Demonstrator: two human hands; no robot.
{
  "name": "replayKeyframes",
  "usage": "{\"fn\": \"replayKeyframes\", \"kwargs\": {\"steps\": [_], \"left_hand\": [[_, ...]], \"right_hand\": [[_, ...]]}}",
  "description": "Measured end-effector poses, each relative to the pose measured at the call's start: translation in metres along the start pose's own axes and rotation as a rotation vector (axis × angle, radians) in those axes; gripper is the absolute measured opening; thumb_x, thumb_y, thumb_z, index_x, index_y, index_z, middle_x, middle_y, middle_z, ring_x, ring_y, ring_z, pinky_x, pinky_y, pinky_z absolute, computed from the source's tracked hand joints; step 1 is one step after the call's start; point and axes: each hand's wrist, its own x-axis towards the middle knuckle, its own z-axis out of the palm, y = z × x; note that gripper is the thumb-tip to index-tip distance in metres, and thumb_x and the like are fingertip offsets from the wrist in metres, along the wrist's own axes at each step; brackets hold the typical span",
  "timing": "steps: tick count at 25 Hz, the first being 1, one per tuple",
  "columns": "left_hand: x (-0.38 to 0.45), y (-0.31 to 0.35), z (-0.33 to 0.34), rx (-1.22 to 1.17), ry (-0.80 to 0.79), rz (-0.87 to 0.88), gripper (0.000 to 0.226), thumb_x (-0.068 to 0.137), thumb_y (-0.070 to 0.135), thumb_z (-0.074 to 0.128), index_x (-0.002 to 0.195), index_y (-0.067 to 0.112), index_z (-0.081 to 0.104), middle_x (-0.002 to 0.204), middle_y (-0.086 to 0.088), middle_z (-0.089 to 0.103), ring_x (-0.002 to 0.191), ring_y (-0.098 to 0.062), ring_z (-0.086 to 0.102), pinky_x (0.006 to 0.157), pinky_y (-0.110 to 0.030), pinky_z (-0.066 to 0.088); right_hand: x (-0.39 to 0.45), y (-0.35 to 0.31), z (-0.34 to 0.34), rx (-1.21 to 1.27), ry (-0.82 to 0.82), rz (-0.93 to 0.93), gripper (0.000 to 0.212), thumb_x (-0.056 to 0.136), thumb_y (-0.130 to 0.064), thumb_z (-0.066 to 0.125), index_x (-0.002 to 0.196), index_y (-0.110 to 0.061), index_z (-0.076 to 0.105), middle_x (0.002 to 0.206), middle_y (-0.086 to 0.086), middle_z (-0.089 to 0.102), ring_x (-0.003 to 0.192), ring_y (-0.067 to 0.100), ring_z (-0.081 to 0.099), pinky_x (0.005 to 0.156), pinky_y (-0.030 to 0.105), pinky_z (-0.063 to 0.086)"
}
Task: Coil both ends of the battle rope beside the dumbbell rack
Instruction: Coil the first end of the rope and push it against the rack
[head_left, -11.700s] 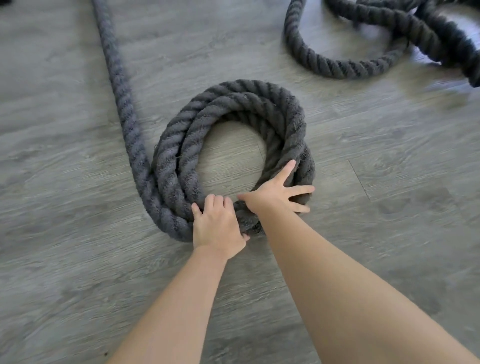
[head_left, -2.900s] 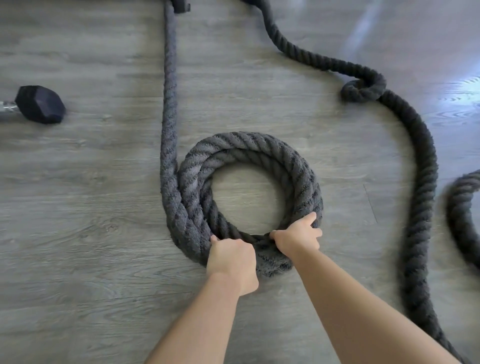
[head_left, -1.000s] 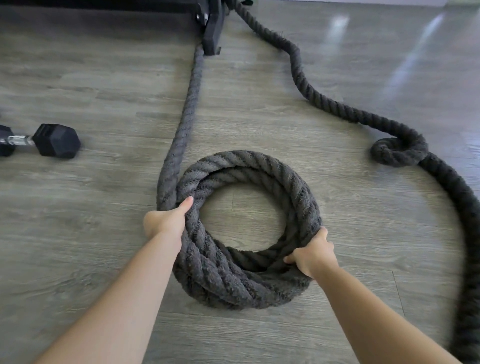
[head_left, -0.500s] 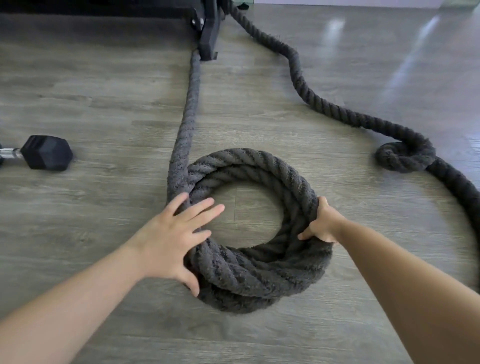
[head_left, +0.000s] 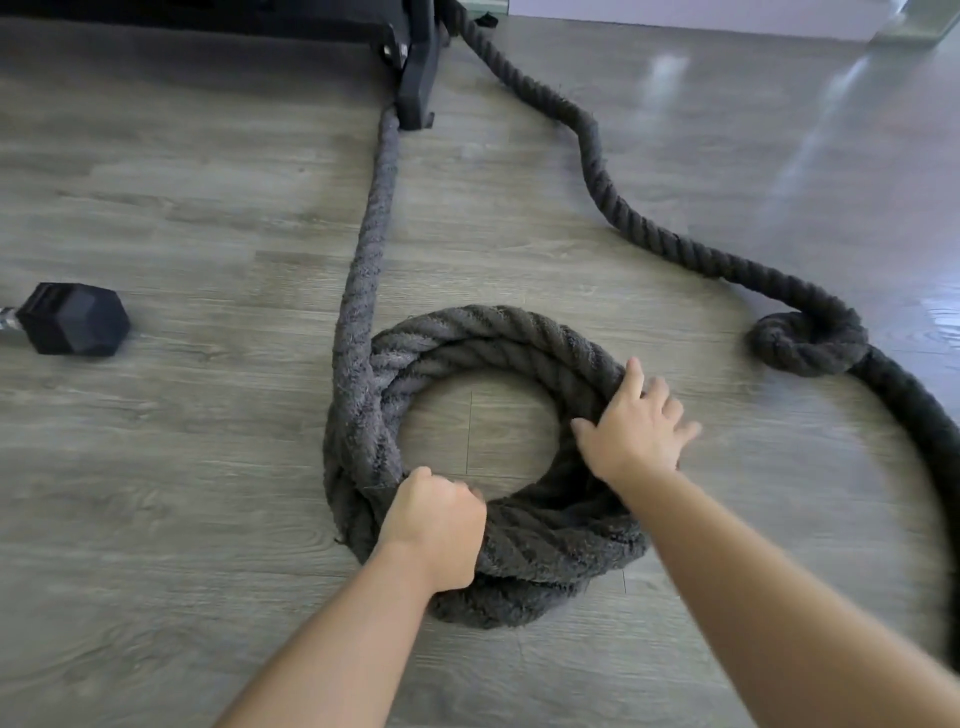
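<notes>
A thick dark grey battle rope lies on the wood floor. One end is wound into a round coil (head_left: 498, 332) of several stacked loops in front of me. My left hand (head_left: 436, 525) grips the coil's near-left side with curled fingers. My right hand (head_left: 634, 431) rests spread on the coil's right side, fingers straight. A straight stretch of the rope (head_left: 371, 218) runs from the coil up to the black rack foot (head_left: 418, 78). The other end of the rope (head_left: 644, 228) snakes loose to the right, with a small kink (head_left: 805, 338).
A black hex dumbbell (head_left: 72, 319) lies on the floor at the left edge. The dumbbell rack's black base (head_left: 208, 21) spans the top left. The loose rope curves down the right edge of the view.
My left hand moved from lying flat on the coil's left side to gripping its near-left part. My right hand let go of its grip and now lies spread on the right side.
</notes>
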Motion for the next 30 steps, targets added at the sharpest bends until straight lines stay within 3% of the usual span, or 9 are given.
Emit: {"fn": "replayKeyframes", "kwargs": {"steps": [2,5,8,11,13,16,20,25,30], "left_hand": [[0.002,0.004,0.001,-0.042,-0.016,-0.042,0.03,0.083,0.026,0.054,0.11,0.014,0.058,0.103,-0.006,0.066,0.089,-0.024,0.064,0.076,-0.037,0.034],[0.002,0.006,-0.004,-0.083,-0.028,-0.092,0.029,0.083,0.025,0.055,0.11,0.015,0.056,0.106,-0.006,0.065,0.093,-0.025,0.063,0.081,-0.037,0.036],[0.005,0.011,-0.006,-0.082,-0.031,-0.135,0.03,0.083,0.027,0.059,0.11,0.015,0.057,0.105,-0.004,0.065,0.094,-0.024,0.063,0.081,-0.037,0.035],[0.011,0.016,-0.008,-0.068,-0.029,-0.146,0.039,0.085,0.036,0.065,0.115,0.013,0.056,0.106,-0.005,0.064,0.095,-0.025,0.063,0.079,-0.037,0.031],[0.014,0.015,-0.012,-0.056,-0.02,-0.123,0.059,0.086,0.05,0.065,0.126,0.008,0.051,0.113,-0.008,0.063,0.1,-0.027,0.062,0.08,-0.038,0.033],[0.015,0.007,-0.016,-0.071,0.027,-0.007,0.094,0.082,0.059,0.067,0.147,0.003,0.029,0.125,-0.014,0.058,0.109,-0.03,0.058,0.086,-0.039,0.038],[0.016,-0.045,-0.017,0.016,0.143,0.279,0.122,0.065,0.065,0.079,0.154,0.015,0.013,0.126,-0.007,0.053,0.105,-0.029,0.053,0.086,-0.042,0.041],[0.035,-0.13,-0.005,0.09,0.164,0.142,0.131,0.049,0.076,0.079,0.153,0.022,0.019,0.118,-0.004,0.054,0.099,-0.025,0.053,0.091,-0.04,0.042],[0.051,-0.117,-0.002,0.027,0.126,0.072,0.125,0.043,0.074,0.083,0.146,0.021,0.037,0.094,-0.006,0.06,0.083,-0.026,0.055,0.076,-0.04,0.038]], "right_hand": [[-0.044,-0.016,0.012,0.195,0.066,0.215,0.118,0.077,-0.054,0.074,0.157,-0.022,-0.006,0.165,0.013,-0.011,0.149,0.043,0.0,0.115,0.066,0.008],[-0.079,-0.024,0.034,0.431,-0.031,0.518,0.127,0.073,-0.043,0.083,0.156,-0.024,-0.01,0.163,0.011,-0.02,0.143,0.046,0.014,0.111,0.059,0.031],[-0.07,-0.022,0.04,0.253,-0.02,0.372,0.111,0.078,-0.038,0.079,0.157,-0.03,0.002,0.159,0.016,-0.026,0.129,0.043,0.029,0.093,0.043,0.047],[-0.048,-0.023,0.039,0.104,-0.039,0.2,0.081,0.076,-0.049,0.08,0.142,-0.031,0.037,0.158,0.02,-0.026,0.13,0.045,0.03,0.096,0.043,0.047],[-0.034,-0.026,0.037,0.03,-0.053,0.153,0.066,0.073,-0.052,0.079,0.128,-0.031,0.05,0.158,0.021,-0.025,0.128,0.044,0.032,0.1,0.046,0.044],[-0.01,-0.03,0.033,-0.082,-0.067,0.037,0.065,0.073,-0.057,0.077,0.128,-0.035,0.052,0.158,0.021,-0.024,0.127,0.045,0.033,0.1,0.045,0.043],[0.03,-0.035,0.022,-0.167,-0.076,-0.117,0.065,0.074,-0.057,0.074,0.133,-0.041,0.051,0.16,0.019,-0.025,0.129,0.043,0.033,0.099,0.043,0.045],[0.084,-0.045,0.011,-0.206,-0.086,-0.268,0.075,0.074,-0.055,0.074,0.142,-0.048,0.043,0.161,0.015,-0.023,0.132,0.042,0.03,0.101,0.044,0.045],[0.122,-0.058,0.003,-0.306,-0.085,-0.311,0.092,0.07,-0.059,0.074,0.15,-0.051,0.028,0.162,0.013,-0.023,0.135,0.042,0.028,0.105,0.046,0.044]]}}
